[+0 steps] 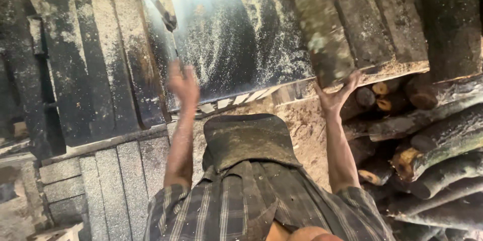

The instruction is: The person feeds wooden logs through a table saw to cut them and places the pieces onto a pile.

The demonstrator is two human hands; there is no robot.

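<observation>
Person at a sawdust-covered saw bench, right hand on a log end, left hand raised free.

Far left: dark wooden slats, dusty, lying side by side. Left hand lifted over the bench, fingers spread wide, holding nothing, motion-blurred. Centre: dark metal bench surface sprinkled with sawdust; below it the person's dark apron and plaid shirt. Right hand open, palm and fingers pressed against the cut end of a mossy log lying on the bench's right edge. Far right: pile of logs stacked on the floor.
</observation>
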